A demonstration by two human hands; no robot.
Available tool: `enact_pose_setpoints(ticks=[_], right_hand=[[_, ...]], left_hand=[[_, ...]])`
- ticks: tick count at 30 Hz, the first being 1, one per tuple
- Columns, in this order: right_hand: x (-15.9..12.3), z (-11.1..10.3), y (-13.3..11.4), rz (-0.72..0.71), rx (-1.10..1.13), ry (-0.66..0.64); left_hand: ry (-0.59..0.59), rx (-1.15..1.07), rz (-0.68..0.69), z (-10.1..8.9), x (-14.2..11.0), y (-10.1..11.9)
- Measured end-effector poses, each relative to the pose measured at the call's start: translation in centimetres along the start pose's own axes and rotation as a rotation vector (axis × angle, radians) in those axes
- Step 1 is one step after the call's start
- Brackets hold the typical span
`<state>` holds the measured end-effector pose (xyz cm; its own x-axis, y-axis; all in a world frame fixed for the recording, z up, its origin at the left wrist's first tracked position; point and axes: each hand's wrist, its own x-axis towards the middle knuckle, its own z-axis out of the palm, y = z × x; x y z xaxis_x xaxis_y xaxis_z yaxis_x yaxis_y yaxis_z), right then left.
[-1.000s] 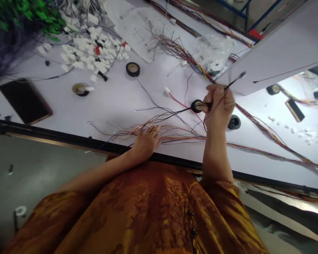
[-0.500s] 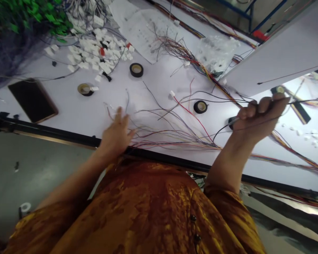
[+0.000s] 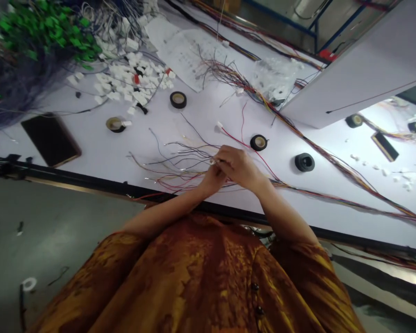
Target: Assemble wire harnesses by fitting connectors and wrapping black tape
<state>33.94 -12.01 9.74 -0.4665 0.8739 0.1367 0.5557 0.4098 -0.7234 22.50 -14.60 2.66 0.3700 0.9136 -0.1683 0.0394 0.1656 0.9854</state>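
My two hands meet over the wire bundle near the table's front edge. My left hand [image 3: 215, 179] is closed, its fingertips pinching thin wires from below. Over it, my right hand [image 3: 241, 167] is closed too, thumb and fingers pressed together on the wires. A small white piece [image 3: 212, 162] shows between the fingertips; its kind is too small to tell. Loose wire ends [image 3: 173, 162] fan out left of the hands, some with shiny metal tips. Behind the hands lies a red wire [image 3: 236, 138] with a white connector [image 3: 219, 125] on its end.
Black tape rolls [image 3: 259, 142] lie around the hands, with a black round part [image 3: 304, 162] at right. At left are a dark phone [image 3: 52, 138], a pile of white connectors [image 3: 125, 78] and green-tipped wires [image 3: 52, 32]. A long harness [image 3: 319, 145] crosses the right side beside a white panel [image 3: 350, 69].
My right hand has come left and down from the right side with dark wires. My left hand has moved right from the loose wire ends, and both now meet at the bundle.
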Motion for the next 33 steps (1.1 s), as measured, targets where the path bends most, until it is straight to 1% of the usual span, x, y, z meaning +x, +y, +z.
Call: enact_pose_setpoints(ticks=[1,2,3,4,5,6,7,8,9,10,11,12,13,14,15,16,17,19,20,21,22,23,24,25,26,28,29,30,31,32,33], right_hand=[[-0.1,-0.3,0.7,0.047,0.027,0.078],[-0.2,-0.8,1.7,0.111,0.098,0.190],[-0.3,-1.2,2.8,0.182,0.207,0.312],[-0.3,-1.6,4.0,0.254,0.337,0.428],[-0.4,-1.9,5.1,0.320,0.473,0.524],[-0.5,-2.0,6.1,0.372,0.600,0.591],[-0.5,-2.0,7.0,0.412,0.710,0.632],[-0.5,-1.8,7.7,0.445,0.800,0.645],[-0.4,-1.4,8.2,0.472,0.871,0.637],[-0.3,-0.9,8.4,0.492,0.929,0.619],[-0.1,-0.3,8.5,0.503,0.976,0.598],[0.2,0.4,8.4,0.507,1.015,0.576],[0.4,1.1,8.3,0.507,1.049,0.557],[0.7,1.8,8.0,0.505,1.077,0.538],[0.9,2.4,7.7,0.506,1.100,0.518],[1.1,2.9,7.5,0.509,1.116,0.496],[1.2,3.3,7.2,0.512,1.125,0.477],[1.1,3.7,7.0,0.504,1.110,0.455],[0.9,3.6,7.1,0.493,1.083,0.468],[0.7,3.3,7.3,0.479,1.046,0.504],[0.5,3.0,7.6,0.465,1.003,0.556],[0.4,2.6,8.1,0.453,0.958,0.613],[0.3,2.2,8.6,0.445,0.911,0.665],[0.3,1.8,9.1,0.440,0.867,0.695],[0.4,1.7,9.6,0.439,0.826,0.698],[0.8,2.0,10.4,0.452,0.759,0.628],[1.1,2.4,10.7,0.460,0.738,0.578],[1.4,3.0,10.9,0.463,0.725,0.529],[1.7,3.7,11.0,0.459,0.713,0.490],[1.9,4.4,11.0,0.448,0.693,0.469],[2.1,5.0,11.0,0.433,0.663,0.462]], left_hand=[[0.050,-0.115,-0.072,-0.4,0.6,-0.6],[0.109,-0.223,-0.142,-1.5,0.8,-1.1],[0.187,-0.325,-0.206,-3.2,0.6,-1.3],[0.280,-0.399,-0.246,-5.4,0.2,-1.5],[0.336,-0.411,-0.250,-7.9,-0.4,-1.5],[0.394,-0.421,-0.262,-10.6,-1.2,-1.5],[0.476,-0.444,-0.305,-13.3,-2.1,-1.3],[0.526,-0.426,-0.352,-15.8,-3.0,-1.1],[0.561,-0.363,-0.355,-17.9,-4.0,-0.6],[0.608,-0.248,-0.292,-19.5,-4.8,-0.1],[0.727,-0.062,-0.156,-20.3,-5.5,0.6],[0.836,0.158,0.007,-20.3,-5.8,1.3],[0.876,0.380,0.167,-19.6,-5.8,2.0],[0.833,0.560,0.290,-18.2,-5.3,2.4],[0.661,0.660,0.344,-16.3,-4.4,2.7],[0.463,0.748,0.371,-14.2,-3.1,2.7],[0.315,0.841,0.366,-12.0,-1.6,2.5],[0.102,1.010,0.343,-8.4,1.5,1.7],[-0.002,1.101,0.289,-7.3,2.7,1.2],[-0.098,1.189,0.228,-6.7,3.6,0.7],[-0.192,1.262,0.174,-6.5,4.1,0.3],[-0.265,1.324,0.119,-6.9,4.1,0.0],[-0.315,1.373,0.070,-7.6,3.8,-0.3],[-0.336,1.408,0.027,-8.7,3.2,-0.4],[-0.320,1.442,-0.030,-10.0,2.5,-0.6],[-0.251,1.459,-0.111,-13.1,0.9,-0.5],[-0.212,1.421,-0.155,-14.8,0.2,-0.2],[-0.210,1.332,-0.191,-16.6,-0.3,0.2],[-0.239,1.197,-0.212,-18.3,-0.5,0.7],[-0.314,1.032,-0.212,-19.8,-0.4,1.4],[-0.363,0.888,-0.200,-21.1,0.0,2.2]])
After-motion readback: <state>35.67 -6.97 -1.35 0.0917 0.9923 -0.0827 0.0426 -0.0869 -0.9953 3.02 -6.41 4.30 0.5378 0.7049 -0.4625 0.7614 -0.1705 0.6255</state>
